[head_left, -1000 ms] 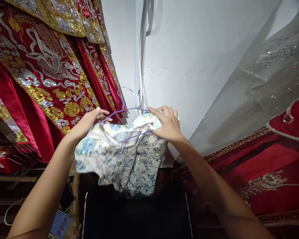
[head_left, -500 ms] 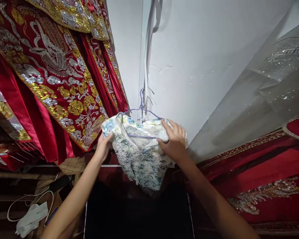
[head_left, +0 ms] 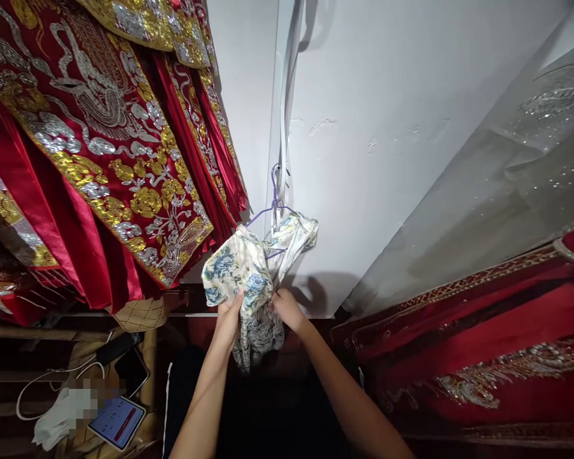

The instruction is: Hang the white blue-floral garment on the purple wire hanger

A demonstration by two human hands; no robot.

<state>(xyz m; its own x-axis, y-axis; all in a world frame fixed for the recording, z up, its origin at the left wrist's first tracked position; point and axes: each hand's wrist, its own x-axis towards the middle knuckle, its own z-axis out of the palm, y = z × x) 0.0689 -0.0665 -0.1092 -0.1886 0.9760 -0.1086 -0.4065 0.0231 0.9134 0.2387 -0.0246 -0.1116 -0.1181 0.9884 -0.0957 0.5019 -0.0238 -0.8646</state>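
Observation:
A white blouse (head_left: pixel 236 261) with blue and yellow flowers hangs on a thin purple wire hanger (head_left: pixel 274 191), which is hooked at the white wall strip. The blouse is turned at an angle, its near shoulder toward me and its far shoulder against the wall. My left hand (head_left: pixel 228 322) grips the cloth at the front below the near sleeve, thumb on top. Close beside it, my right hand (head_left: pixel 288 308) pinches the front edge under the neckline, its fingertips partly hidden by the fabric. The lower part of the blouse hangs bunched beneath both hands.
Red garments with gold and silver embroidery (head_left: pixel 148 191) hang at left. Sheer sequined fabric (head_left: pixel 516 172) and red beaded cloth (head_left: pixel 507 331) are at right. A lit phone (head_left: pixel 117 421), a dark phone (head_left: pixel 132 371) and a white cable (head_left: pixel 23 395) lie at lower left.
Both hands have left the shoulders and come down and together at the blouse's front. The blouse has swung from facing me to an angle, and its cloth is gathered inward.

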